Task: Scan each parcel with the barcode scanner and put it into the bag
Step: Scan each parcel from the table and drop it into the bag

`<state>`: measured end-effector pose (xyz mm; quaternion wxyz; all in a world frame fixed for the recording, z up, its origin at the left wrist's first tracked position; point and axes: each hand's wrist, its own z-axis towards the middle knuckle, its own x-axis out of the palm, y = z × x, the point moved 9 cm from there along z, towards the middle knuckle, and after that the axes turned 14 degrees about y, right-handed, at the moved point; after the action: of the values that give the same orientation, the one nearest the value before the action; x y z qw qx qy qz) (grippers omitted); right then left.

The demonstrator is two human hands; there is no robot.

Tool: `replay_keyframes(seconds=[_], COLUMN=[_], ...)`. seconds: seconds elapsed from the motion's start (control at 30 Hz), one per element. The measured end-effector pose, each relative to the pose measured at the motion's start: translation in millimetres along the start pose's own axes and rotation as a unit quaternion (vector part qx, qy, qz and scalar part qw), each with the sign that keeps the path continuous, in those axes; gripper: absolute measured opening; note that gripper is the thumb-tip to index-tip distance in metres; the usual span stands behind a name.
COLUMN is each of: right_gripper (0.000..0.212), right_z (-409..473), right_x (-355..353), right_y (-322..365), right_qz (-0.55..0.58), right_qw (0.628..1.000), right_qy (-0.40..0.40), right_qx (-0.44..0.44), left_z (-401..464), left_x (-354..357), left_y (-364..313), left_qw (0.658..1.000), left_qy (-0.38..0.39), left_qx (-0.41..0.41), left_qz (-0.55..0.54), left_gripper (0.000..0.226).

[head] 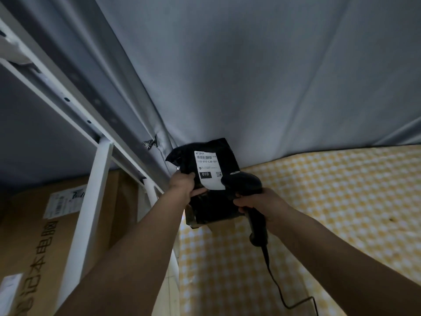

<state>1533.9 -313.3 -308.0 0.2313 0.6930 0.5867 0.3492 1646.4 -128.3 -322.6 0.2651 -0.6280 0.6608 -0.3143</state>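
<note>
Counts: 1 black parcel (205,169) with 1 white label (208,169). 1 scanner (248,190), 1 cable (280,286). 2 hands: left (182,184), right (262,205). 1 small box (218,224) under the parcel. 1 big carton (27,236). 1 checked bed (330,213). 1 clip (150,142).

Bed (341,201) with yellow-and-white checked cover, right half of view, running back to grey curtain. Brown cardboard box (218,224) sits on cover near bed's left edge, top hidden. Black cable (276,286) trails across cover near front. Small dark speck on cover, right.
</note>
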Motion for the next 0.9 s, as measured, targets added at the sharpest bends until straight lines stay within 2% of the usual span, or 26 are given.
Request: replay_keyframes(seconds=[0.2,0.33,0.53,0.9], right_gripper=[0.010,0.014,0.005,0.004], right_z=[-42,-79,-124,-158], right_x=[-27,-50,-57,-56], right_y=[8,10,13,0], right_qz=[0.039,0.084,0.188,0.204], right_qw=[0.999,0.994,0.976,0.971], right_qy=[-0.022,-0.035,-0.002,0.035], right_qx=[-0.020,-0.054,-0.107,-0.122], left_z=[-40,-64,-98,-136], left_x=[55,69,72,94], left_y=[-17,-15,-8,9], left_qw=[0.995,0.990,0.990,0.989], left_qy=[0.065,0.082,0.093,0.109], left_qx=[0.043,0.060,0.088,0.102], left_qz=[0.064,0.099,0.058,-0.020], left_gripper=[0.020,0.029,0.034,0.030])
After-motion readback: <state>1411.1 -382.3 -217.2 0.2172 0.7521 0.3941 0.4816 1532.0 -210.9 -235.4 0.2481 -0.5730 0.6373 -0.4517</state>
